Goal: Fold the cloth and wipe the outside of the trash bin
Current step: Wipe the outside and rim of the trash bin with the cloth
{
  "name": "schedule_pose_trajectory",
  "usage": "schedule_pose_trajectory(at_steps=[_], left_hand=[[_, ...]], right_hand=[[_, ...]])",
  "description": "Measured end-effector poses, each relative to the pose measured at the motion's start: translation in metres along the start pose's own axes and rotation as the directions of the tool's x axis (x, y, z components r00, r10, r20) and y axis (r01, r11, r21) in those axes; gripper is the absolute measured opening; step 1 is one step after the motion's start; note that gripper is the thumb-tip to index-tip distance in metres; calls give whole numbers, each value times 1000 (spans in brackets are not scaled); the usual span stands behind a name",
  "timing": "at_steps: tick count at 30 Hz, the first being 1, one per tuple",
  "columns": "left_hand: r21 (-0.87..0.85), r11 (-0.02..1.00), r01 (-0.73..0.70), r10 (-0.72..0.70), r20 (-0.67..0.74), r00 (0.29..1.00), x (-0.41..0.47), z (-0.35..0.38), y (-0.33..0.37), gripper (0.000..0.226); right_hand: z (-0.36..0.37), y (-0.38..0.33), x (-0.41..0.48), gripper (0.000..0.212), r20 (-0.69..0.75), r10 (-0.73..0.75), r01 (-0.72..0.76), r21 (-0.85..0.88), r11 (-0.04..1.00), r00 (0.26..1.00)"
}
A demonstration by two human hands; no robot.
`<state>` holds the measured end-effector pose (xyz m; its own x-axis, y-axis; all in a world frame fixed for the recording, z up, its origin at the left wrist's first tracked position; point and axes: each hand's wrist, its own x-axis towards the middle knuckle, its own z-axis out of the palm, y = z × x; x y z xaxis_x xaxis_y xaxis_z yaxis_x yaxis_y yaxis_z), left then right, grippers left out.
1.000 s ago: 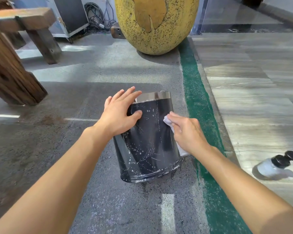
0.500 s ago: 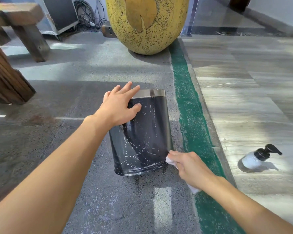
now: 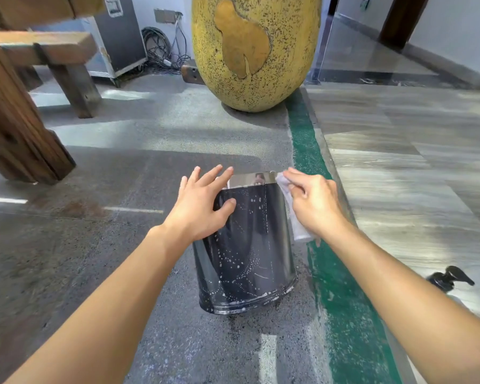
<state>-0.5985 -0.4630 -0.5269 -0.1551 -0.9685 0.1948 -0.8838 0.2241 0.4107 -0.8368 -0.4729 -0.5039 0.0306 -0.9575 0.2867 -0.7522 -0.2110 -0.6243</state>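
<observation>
A black trash bin (image 3: 250, 250) with a shiny metal rim lies tilted on the grey floor, its side speckled with white droplets. My left hand (image 3: 203, 206) rests flat on the bin's upper left side, fingers spread, thumb on the black wall. My right hand (image 3: 313, 203) presses a folded white cloth (image 3: 295, 225) against the bin's right side near the metal rim. Most of the cloth is hidden under the hand; its lower end sticks out below the palm.
A big yellow speckled egg-shaped sculpture (image 3: 257, 51) stands ahead. A wooden bench (image 3: 20, 106) is at the left. A green strip (image 3: 330, 259) runs along the floor beside the bin. A black pump bottle (image 3: 449, 279) stands at the right on the tiled floor.
My right hand with the cloth has gone from the bin's lower right edge up along its right side to the metal rim. The left hand has stayed on the bin.
</observation>
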Motion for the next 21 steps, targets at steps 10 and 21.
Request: schedule_pose_trajectory(at_steps=[10, 21], left_hand=[[-33, 999, 18, -20, -51, 999, 5, 6, 5, 64], [20, 988, 154, -151, -84, 985, 17, 11, -7, 72]], right_hand=[[37, -19, 2, 42, 76, -203, 208, -74, 975, 976], [53, 29, -71, 42, 261, -196, 235, -130, 963, 945]])
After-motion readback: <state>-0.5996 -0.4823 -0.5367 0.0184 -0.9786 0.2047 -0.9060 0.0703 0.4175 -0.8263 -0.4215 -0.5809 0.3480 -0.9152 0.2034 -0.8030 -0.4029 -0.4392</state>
